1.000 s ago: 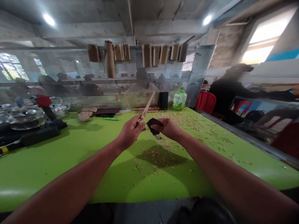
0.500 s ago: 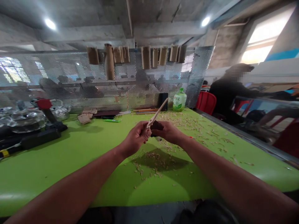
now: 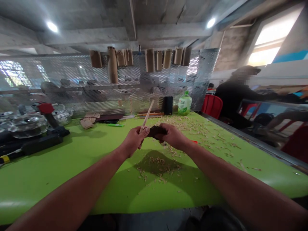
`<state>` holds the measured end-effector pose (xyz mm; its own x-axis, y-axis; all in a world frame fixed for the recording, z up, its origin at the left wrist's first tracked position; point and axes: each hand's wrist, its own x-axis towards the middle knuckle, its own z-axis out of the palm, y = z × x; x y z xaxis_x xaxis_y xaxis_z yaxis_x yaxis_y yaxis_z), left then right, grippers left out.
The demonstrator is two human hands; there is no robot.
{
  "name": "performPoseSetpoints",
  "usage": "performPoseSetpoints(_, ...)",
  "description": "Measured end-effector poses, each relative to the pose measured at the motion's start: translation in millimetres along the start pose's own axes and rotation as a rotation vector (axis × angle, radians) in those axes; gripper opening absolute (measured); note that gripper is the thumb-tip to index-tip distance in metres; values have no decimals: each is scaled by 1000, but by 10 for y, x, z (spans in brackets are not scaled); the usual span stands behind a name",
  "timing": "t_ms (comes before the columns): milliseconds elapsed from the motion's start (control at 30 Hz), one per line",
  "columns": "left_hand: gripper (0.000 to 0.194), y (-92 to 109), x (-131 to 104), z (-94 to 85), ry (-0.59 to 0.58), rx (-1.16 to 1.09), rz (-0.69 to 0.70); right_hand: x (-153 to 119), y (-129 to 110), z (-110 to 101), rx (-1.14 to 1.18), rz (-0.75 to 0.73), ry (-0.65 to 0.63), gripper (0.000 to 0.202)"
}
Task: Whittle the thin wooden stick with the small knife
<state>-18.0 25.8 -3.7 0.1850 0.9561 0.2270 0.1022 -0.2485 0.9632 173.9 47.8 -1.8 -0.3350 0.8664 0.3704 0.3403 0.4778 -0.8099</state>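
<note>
My left hand (image 3: 134, 139) is closed round a thin pale wooden stick (image 3: 148, 113), which slants up and away to the right. Its lower end pokes out below the fingers. In my right hand (image 3: 173, 137) is a folded dark brown sheet that looks like sandpaper (image 3: 157, 131), pinched between thumb and fingers. The sheet's left edge reaches my left thumb; whether it touches the stick I cannot tell. Both hands are above the green tabletop (image 3: 96, 179), over a small scatter of wood shavings (image 3: 158, 165).
More shavings cover the table's right side. A green tea bottle (image 3: 184, 103) and a black box (image 3: 168, 105) stand at the back. A green-handled knife (image 3: 115, 125) lies behind my left hand. Glass pots (image 3: 25, 125) are at left. A person (image 3: 237, 96) sits at right.
The stick and my left hand have shifted left, and the stick stands steeper. The dark sheet now shows more fully, folded, between my hands.
</note>
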Motion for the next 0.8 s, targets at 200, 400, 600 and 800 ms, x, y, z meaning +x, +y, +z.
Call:
performPoseSetpoints(200,44,42,-67,51,-214,-120,-130,34,33,-42,-237,-331,237,7)
performPoseSetpoints(400,39,54,-50,81,-41,-240,-88,-25,-71,5,-180,-500,131,27)
performPoseSetpoints(600,30,37,16,63,146,-115,-114,-41,-57,-65,115,-208,43,42)
performPoseSetpoints(800,15,28,6,83,142,-76,-197,-38,-56,-69,-72,-299,-27,35)
